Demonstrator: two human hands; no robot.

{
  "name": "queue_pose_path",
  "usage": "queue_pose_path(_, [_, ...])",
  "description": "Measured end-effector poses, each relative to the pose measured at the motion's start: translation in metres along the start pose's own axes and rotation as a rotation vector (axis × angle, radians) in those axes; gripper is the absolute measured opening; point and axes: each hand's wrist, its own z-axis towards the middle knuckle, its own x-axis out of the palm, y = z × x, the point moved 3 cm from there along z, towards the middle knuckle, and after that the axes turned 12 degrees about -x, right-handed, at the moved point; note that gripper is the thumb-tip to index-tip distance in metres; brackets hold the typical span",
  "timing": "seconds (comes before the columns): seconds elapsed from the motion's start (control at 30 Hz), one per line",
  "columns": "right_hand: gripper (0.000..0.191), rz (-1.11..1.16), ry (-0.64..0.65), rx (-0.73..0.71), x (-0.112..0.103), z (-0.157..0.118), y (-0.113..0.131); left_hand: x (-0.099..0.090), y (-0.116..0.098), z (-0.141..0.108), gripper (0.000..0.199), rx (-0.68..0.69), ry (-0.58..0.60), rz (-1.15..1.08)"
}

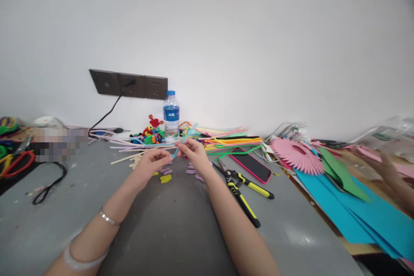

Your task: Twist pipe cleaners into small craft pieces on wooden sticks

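A light blue pipe cleaner (189, 132) slants up and to the right between my hands. My right hand (195, 154) is closed on its middle in a pinch. At the lower end, my left hand (153, 163) is closed with thumb and forefinger pinched on it. Below the hands lie short yellow pipe cleaner pieces (166, 179) and short purple pieces (191, 171), partly hidden by my fingers. Cream pieces (133, 163) lie just left of my left hand. Long pipe cleaners in many colours (233, 140) are spread behind.
Yellow-black pliers (241, 189) and a pink-edged phone (252, 166) lie right of my right arm. A water bottle (171, 116) stands by the wall. Scissors (22, 161) lie left. At right are blue sheets (349, 207), a pink paper fan (296, 155) and another person's blurred hand (388, 172).
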Motion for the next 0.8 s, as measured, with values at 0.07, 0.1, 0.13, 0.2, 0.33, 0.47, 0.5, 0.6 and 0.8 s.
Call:
queue_pose_path(0.07, [0.039, -0.015, 0.065, 0.015, 0.001, -0.001, 0.0, 0.003, 0.001, -0.002, 0.031, 0.01, 0.071, 0.159])
queue_pose_path(0.1, [0.04, -0.021, 0.108, 0.027, 0.002, -0.001, 0.0, 0.003, 0.002, -0.003, 0.03, 0.007, 0.101, 0.232])
queue_pose_path(0.13, [0.04, -0.027, 0.146, 0.041, 0.003, -0.001, 0.0, 0.003, 0.003, -0.003, 0.03, 0.001, 0.124, 0.29])
queue_pose_path(0.2, [0.04, -0.033, 0.161, 0.063, 0.002, -0.002, 0.0, 0.001, 0.004, -0.002, 0.03, -0.007, 0.118, 0.334])
queue_pose_path(0.33, [0.038, 0.017, -0.035, 0.04, -0.006, 0.0, 0.001, -0.009, 0.001, 0.001, 0.037, -0.031, -0.076, 0.099])
queue_pose_path(0.47, [0.037, 0.071, -0.057, 0.039, -0.006, 0.0, 0.0, -0.012, -0.001, 0.003, 0.052, -0.081, -0.195, -0.205])
queue_pose_path(0.5, [0.037, 0.067, -0.038, 0.041, -0.005, 0.0, 0.0, -0.011, -0.001, 0.003, 0.053, -0.086, -0.205, -0.245])
queue_pose_path(0.6, [0.036, 0.032, 0.027, 0.046, -0.001, -0.001, -0.001, -0.01, 0.0, 0.004, 0.052, -0.077, -0.215, -0.313])
queue_pose_path(0.8, [0.036, 0.001, 0.119, 0.065, 0.001, -0.003, 0.003, -0.01, 0.003, 0.005, 0.05, -0.058, -0.183, -0.349])
